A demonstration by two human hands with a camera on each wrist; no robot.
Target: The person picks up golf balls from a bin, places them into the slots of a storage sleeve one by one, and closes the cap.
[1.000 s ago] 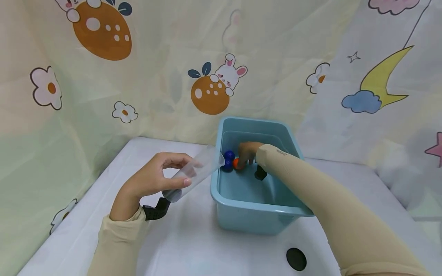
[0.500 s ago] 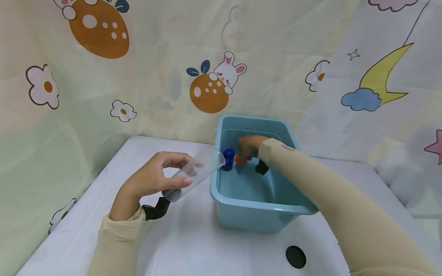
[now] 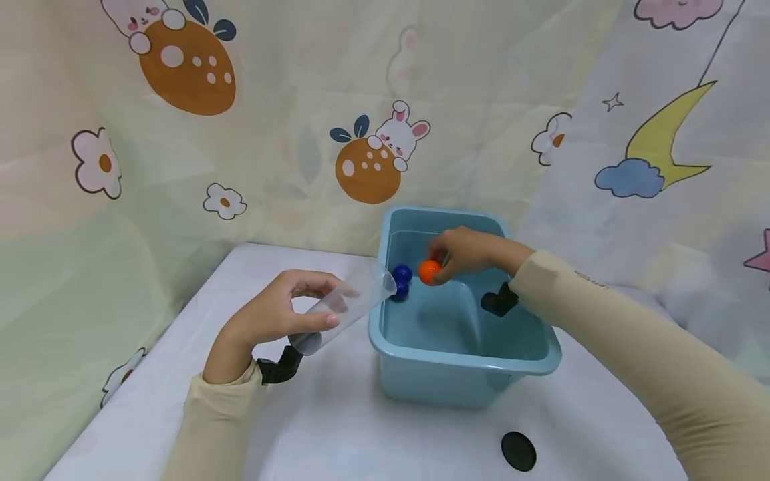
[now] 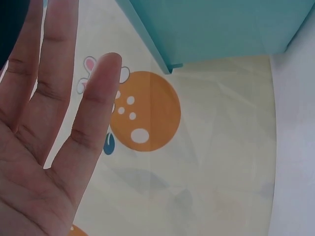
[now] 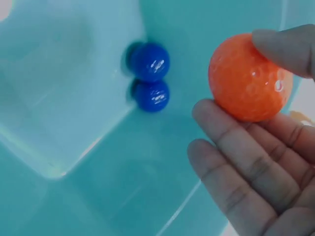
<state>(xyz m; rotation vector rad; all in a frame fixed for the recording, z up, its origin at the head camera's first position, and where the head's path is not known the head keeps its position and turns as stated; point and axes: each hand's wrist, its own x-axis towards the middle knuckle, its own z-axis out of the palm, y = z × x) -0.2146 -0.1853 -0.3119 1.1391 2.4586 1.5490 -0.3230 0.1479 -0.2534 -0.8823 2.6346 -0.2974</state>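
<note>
My right hand (image 3: 472, 252) pinches an orange dimpled golf ball (image 5: 250, 77) between thumb and fingers, up off the floor of the light-blue tub (image 3: 463, 364). Below it, two dark-blue balls (image 5: 151, 62) lie side by side on the tub floor, at the left wall in the head view. My left hand (image 3: 287, 306) grips a clear plastic tube (image 3: 355, 300) from the side, tilted with its mouth up and to the right at the tub's left rim. In the left wrist view the left hand's fingers (image 4: 93, 108) show, with a dark edge at top left.
A black disc (image 3: 519, 451) lies on the white table (image 3: 337, 427) in front of the tub. Behind the table hangs a printed cloth (image 3: 271, 133) with rabbits and flowers. Black camera mounts (image 3: 279, 367) sit at both wrists.
The right hand has lifted the orange golf ball from beside the blue balls and drawn back slightly to the right. The left hand keeps hold of the tube in nearly the same place.
</note>
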